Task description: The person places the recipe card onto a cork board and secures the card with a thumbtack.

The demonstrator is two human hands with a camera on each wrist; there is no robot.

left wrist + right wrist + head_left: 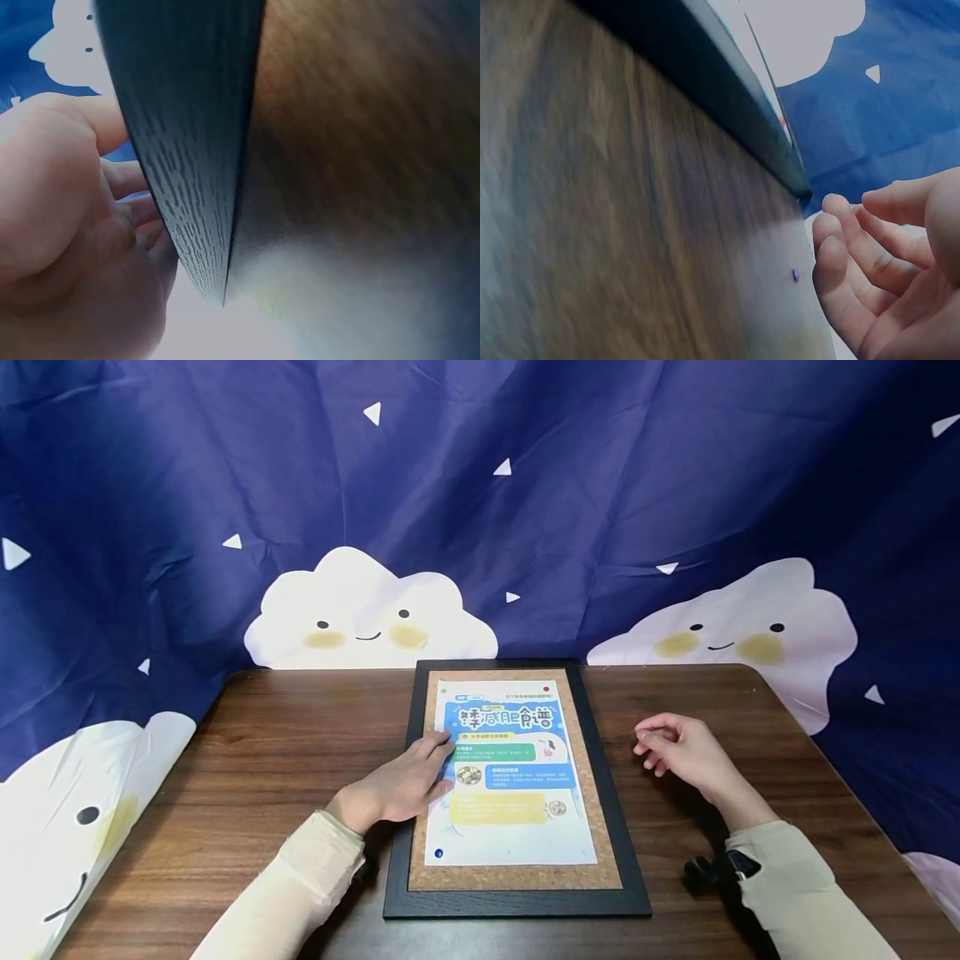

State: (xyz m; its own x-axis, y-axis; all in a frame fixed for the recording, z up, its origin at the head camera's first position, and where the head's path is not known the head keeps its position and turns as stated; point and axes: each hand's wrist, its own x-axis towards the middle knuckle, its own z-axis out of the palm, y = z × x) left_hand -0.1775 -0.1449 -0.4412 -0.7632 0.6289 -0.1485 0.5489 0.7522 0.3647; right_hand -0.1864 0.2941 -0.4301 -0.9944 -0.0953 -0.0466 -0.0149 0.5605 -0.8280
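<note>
A cork board (517,878) with a black frame (622,835) lies on the table. On it is a printed poster (510,852) with a blue header and coloured text boxes. A green pushpin (444,691), a red pushpin (546,688) and a blue pushpin (438,853) sit at three of its corners. My left hand (401,781) lies across the frame's left side, fingers extended onto the poster's left edge. Right of the board, my right hand (686,752) hovers with loosely curled fingers, holding nothing visible. A small purple pushpin (796,275) lies on the tabletop near its fingertips.
The brown wooden table (300,718) extends on both sides of the board. Behind it hangs a dark blue curtain (420,493) printed with smiling clouds and white triangles. A black wrist device (738,864) is strapped at the right sleeve.
</note>
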